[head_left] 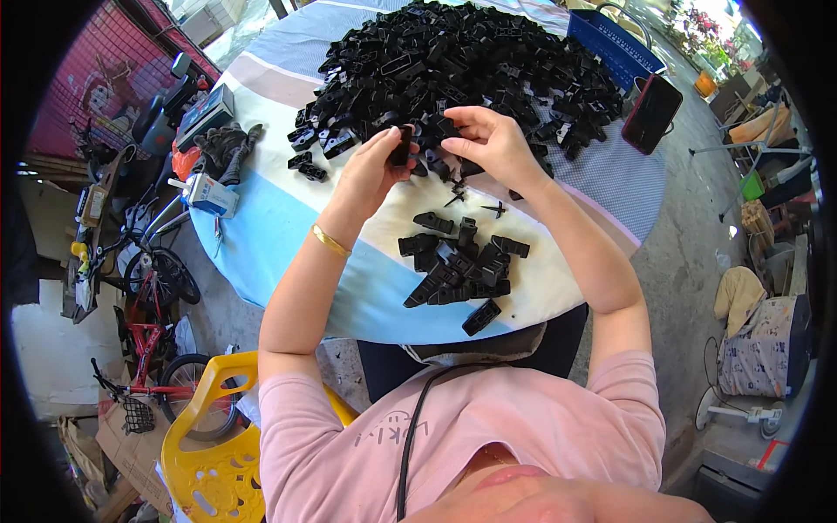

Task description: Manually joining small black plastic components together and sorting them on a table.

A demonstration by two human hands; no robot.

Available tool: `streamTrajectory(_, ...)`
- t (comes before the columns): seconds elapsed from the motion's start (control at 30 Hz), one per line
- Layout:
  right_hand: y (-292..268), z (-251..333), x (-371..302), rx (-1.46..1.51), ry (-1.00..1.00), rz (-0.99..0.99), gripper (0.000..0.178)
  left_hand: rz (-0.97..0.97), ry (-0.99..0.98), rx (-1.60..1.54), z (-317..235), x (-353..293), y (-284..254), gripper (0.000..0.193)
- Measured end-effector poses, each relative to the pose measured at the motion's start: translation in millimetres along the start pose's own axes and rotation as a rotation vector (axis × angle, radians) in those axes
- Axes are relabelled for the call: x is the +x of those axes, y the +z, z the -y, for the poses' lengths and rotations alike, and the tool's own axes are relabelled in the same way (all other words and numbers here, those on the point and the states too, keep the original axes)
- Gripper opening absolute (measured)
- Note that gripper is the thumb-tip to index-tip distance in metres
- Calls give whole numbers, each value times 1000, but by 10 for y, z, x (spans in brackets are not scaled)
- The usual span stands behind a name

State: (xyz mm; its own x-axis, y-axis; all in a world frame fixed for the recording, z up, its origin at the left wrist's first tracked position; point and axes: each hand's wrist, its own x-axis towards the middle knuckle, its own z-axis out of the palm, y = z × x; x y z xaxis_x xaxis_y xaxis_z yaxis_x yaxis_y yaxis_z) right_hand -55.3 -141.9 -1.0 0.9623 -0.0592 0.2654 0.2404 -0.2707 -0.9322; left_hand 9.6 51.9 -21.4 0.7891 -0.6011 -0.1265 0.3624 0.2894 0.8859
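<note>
My left hand is closed round a small black plastic part, held upright at the near edge of a big heap. Close by on the right, my right hand pinches another black plastic piece between thumb and fingers. The two pieces are apart. Behind both hands spreads the heap of black plastic parts. A smaller pile of black parts lies between my forearms, with one loose part nearer the table edge. Several thin black bits lie between pile and hands.
A striped cloth covers the round table. At the far right stand a blue plastic basket and a phone propped upright. Dark gloves and a small white-and-blue box lie at the left edge. A yellow chair stands left.
</note>
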Motion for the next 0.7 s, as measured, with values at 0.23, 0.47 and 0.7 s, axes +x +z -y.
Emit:
streamTrajectory(0.23, 45, 62, -73, 46, -77, 29, 37, -14, 68, 65, -42, -39, 26, 30)
streamTrajectory(0.47, -86, 13, -31, -140, -15, -57, 38, -84, 866, 1517, 53, -29, 92, 44)
streamTrajectory(0.7, -30, 52, -82, -42, -118, 6, 33, 2, 836, 1725, 214, 50, 239, 22)
